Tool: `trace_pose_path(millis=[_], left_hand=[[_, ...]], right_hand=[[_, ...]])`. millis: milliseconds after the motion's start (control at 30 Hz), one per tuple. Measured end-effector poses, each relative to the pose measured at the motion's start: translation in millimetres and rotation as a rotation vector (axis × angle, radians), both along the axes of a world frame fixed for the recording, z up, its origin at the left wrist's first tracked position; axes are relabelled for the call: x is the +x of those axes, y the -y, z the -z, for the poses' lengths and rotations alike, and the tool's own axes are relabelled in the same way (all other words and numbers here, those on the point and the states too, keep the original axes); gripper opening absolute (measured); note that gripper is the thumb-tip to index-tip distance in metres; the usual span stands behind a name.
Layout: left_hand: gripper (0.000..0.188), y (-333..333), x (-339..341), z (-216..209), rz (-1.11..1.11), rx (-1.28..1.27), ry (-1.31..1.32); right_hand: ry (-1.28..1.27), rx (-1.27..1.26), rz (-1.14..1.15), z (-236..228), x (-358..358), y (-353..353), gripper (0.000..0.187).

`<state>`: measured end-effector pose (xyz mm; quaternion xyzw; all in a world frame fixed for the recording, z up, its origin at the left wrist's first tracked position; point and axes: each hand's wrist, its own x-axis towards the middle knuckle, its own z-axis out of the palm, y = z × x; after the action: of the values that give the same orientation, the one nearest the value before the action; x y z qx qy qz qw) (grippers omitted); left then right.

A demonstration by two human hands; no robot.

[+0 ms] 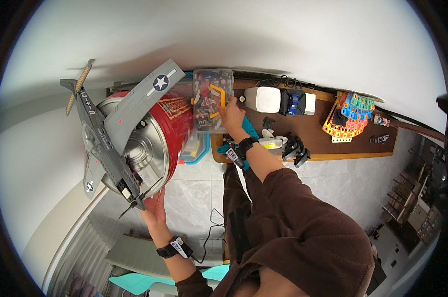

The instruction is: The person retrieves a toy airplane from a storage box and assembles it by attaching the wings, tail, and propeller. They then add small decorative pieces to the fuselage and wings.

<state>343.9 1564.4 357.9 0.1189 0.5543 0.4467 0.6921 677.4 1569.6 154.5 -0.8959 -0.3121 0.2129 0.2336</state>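
Clock taken with 12 at the top of the head view. The toy plane [105,133] lies across the lid of the big red tin [178,141], at 9 o'clock in the view; whether the two touch all along is hidden. The plane's long axis runs from 11 to 5: tail toward 11, nose toward 5, one wing reaching toward 1, the other toward 7. The left hand [154,212] is just off the nose, palm partly showing and fingers going up behind the tin's 6 o'clock edge; their ends are hidden, so it cannot be told whether they grip. The right hand [232,117] is at the 4 o'clock side of the clear box [214,73], fingers bent beside the yellow handle [222,94]; a firm pinch cannot be confirmed. The box's long axis runs 12 to 6, and small coloured pieces [203,101] fill much of it. Handling, by judgement: plane light, stiff, fragile at wings and propeller, best held around the mid-body; tin stiff, smooth and likely slippery, wide enough to need both palms on opposite sides; box rigid, moderately heavy from its load, best taken by the handle with a palm beneath.
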Motion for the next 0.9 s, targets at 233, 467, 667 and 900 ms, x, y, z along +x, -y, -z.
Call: trace_pose_path(millis=[233, 467, 667, 900], left_hand=[[0.074, -1.8, 0.8, -2.6, -0.012, -0.009, 0.003], [0.069, -4.4, -1.8, -0.5, -0.001, 0.023, -0.019], [0.06, -0.4, 5.7, 1.9, -0.034, -0.032, -0.037], [0.064, 0.2, 15.9, 6.6, 0.018, 0.023, -0.08]], right_hand=[[-0.363, 0.208, 0.053, 22.6, 9.2, 46.2, 0.03], [-1.631, -0.315, 0.604, 43.2, -37.6, 176.2, 0.031], [-0.881, -0.457, 0.806, 93.8, -28.8, 223.5, 0.06], [-0.987, -0.119, 1.06, 137.7, -16.8, 229.7, 0.057]])
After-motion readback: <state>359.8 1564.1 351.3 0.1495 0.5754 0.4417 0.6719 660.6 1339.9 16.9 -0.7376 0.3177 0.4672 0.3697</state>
